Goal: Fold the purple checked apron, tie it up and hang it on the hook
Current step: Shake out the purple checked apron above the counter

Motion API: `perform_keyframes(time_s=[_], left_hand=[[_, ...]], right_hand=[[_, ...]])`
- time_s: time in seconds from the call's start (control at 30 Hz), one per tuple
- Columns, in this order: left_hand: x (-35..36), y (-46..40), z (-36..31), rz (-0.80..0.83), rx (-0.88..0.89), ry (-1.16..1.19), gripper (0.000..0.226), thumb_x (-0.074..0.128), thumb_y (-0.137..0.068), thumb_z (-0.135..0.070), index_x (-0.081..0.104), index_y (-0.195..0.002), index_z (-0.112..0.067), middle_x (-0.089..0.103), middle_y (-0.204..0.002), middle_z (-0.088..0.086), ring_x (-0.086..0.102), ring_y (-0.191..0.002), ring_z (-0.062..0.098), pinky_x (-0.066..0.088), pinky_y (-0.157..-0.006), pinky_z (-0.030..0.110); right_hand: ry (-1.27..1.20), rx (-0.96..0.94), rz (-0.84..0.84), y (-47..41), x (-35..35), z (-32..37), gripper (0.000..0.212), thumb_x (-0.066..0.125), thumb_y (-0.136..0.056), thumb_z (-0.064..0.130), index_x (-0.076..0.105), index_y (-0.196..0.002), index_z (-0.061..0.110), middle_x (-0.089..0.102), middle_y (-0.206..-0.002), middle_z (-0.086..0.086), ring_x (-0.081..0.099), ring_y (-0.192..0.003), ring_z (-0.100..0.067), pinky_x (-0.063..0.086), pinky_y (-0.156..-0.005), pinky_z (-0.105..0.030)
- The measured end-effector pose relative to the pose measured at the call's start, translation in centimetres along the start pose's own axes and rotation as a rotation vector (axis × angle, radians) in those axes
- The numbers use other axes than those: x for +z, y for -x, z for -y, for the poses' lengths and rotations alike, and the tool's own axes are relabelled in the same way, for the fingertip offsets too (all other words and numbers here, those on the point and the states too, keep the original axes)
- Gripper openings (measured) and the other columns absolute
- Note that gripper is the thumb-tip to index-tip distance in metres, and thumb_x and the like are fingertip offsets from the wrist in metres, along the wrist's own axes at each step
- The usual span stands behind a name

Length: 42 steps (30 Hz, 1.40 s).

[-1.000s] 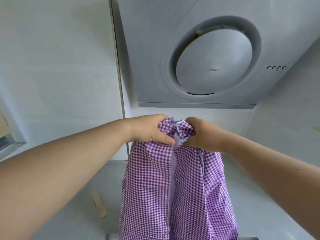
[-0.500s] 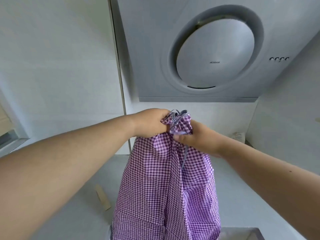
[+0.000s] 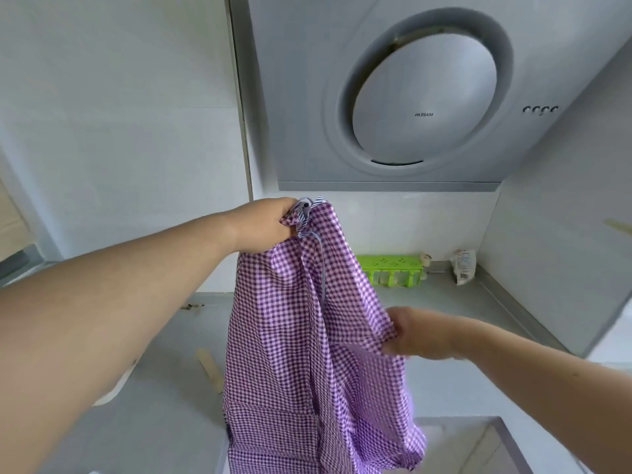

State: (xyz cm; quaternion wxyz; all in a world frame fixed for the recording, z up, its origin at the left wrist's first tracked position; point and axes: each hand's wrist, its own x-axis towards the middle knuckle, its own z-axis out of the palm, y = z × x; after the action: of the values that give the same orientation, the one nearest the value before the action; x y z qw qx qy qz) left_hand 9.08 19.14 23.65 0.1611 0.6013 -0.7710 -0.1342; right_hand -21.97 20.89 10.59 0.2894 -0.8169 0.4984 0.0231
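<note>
Head view: apron [image 3: 290, 336] hangs lengthwise, long axis vertical, above bench [image 3: 164, 422]. Left hand [image 3: 265, 225] grips its bunched top; right hand [image 3: 415, 333] pinches the right side edge, lower and nearer me. No hook visible.

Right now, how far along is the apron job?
Early. Done: top of the purple checked apron is bunched in the left hand. In hand: the right hand pinches a side edge; cloth hangs loose. Left: folding, tying, hanging; no hook in view.
</note>
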Motion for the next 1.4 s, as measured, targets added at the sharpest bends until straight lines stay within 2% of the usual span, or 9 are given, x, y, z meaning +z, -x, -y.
perform_keyframes(time_s=[0.13,0.23,0.43,0.6,0.77,0.93,1.07,1.23,1.4], left_hand=[[0.3,1.8,0.9,0.025,0.007,-0.041,0.026,0.053,-0.108,-0.039,0.062,-0.13,-0.028,0.071,-0.116,-0.007,0.065,-0.101,0.011,0.05,-0.084,0.031],[1.0,2.9,0.9,0.018,0.001,-0.018,0.023,0.051,-0.109,-0.035,0.062,-0.127,-0.028,0.071,-0.114,-0.005,0.067,-0.102,0.016,0.055,-0.091,0.037],[2.8,5.0,-3.3,0.087,0.142,0.066,0.028,0.058,-0.107,-0.035,0.061,-0.135,-0.033,0.069,-0.123,-0.012,0.063,-0.111,0.012,0.047,-0.085,0.026],[3.7,5.8,-6.5,0.161,0.244,0.108,0.017,0.064,-0.103,-0.034,0.064,-0.119,-0.029,0.072,-0.113,-0.01,0.067,-0.107,0.012,0.052,-0.093,0.032],[3.4,6.2,-7.0,0.304,0.009,0.163,0.018,0.068,-0.099,-0.039,0.056,-0.102,-0.025,0.067,-0.099,-0.002,0.065,-0.09,0.016,0.051,-0.077,0.032],[4.1,6.0,-6.8,0.357,-0.116,0.267,0.018,0.041,-0.099,-0.026,0.054,-0.094,-0.016,0.061,-0.103,0.011,0.059,-0.101,0.026,0.047,-0.097,0.043],[5.4,5.1,-6.7,0.425,-0.095,-0.06,0.019,0.057,-0.097,-0.021,0.064,-0.096,-0.003,0.073,-0.102,0.019,0.061,-0.081,0.022,0.055,-0.078,0.043],[6.8,4.8,-6.9,0.387,-0.012,-0.413,0.025,0.075,-0.094,-0.042,0.066,-0.089,-0.019,0.07,-0.096,0.002,0.068,-0.09,0.025,0.054,-0.075,0.037],[7.8,4.2,-8.4,-0.021,0.031,-0.079,0.018,0.065,-0.099,-0.025,0.059,-0.086,-0.015,0.061,-0.086,-0.003,0.06,-0.082,0.021,0.041,-0.063,0.027]], right_hand=[[0.294,0.216,-0.512,1.8,-3.7,-1.7,0.017,0.053,-0.104,0.028,0.062,-0.093,0.02,0.073,-0.101,-0.009,0.068,-0.093,-0.031,0.052,-0.076,-0.035],[0.204,0.278,-0.891,4.6,-6.5,-0.9,0.023,0.053,-0.101,0.033,0.067,-0.115,0.02,0.069,-0.114,-0.01,0.064,-0.104,-0.035,0.053,-0.087,-0.041],[-0.056,0.049,-0.6,6.5,-1.6,6.1,0.084,0.081,-0.083,0.051,0.033,-0.151,0.035,0.061,-0.133,0.013,0.06,-0.12,-0.014,0.047,-0.111,-0.043],[-0.153,0.036,-0.585,5.6,-0.2,7.5,0.025,0.059,-0.103,0.033,0.065,-0.123,0.019,0.068,-0.104,0.002,0.066,-0.102,-0.024,0.042,-0.078,-0.029],[-0.005,0.105,-0.463,7.5,-1.3,3.4,0.023,0.06,-0.1,0.044,0.066,-0.112,0.026,0.071,-0.103,0.002,0.067,-0.098,-0.024,0.05,-0.083,-0.035],[0.257,0.154,-0.344,9.6,-3.6,-1.4,0.06,0.071,-0.073,0.071,0.063,-0.113,0.028,0.072,-0.1,0.009,0.069,-0.088,-0.019,0.058,-0.082,-0.038],[0.476,0.182,-0.078,10.6,-4.4,-3.7,0.024,0.071,-0.09,0.05,0.063,-0.076,0.031,0.069,-0.078,0.006,0.066,-0.072,-0.011,0.058,-0.073,-0.031],[0.585,0.202,0.025,11.0,-5.0,-5.9,0.012,0.06,-0.097,0.027,0.069,-0.1,0.02,0.071,-0.093,0.006,0.067,-0.086,-0.016,0.057,-0.089,-0.037],[0.046,0.133,-0.871,11.0,-7.8,-5.9,0.02,0.062,-0.09,0.009,0.074,-0.105,0.013,0.071,-0.095,-0.01,0.061,-0.084,-0.027,0.039,-0.071,-0.03]])
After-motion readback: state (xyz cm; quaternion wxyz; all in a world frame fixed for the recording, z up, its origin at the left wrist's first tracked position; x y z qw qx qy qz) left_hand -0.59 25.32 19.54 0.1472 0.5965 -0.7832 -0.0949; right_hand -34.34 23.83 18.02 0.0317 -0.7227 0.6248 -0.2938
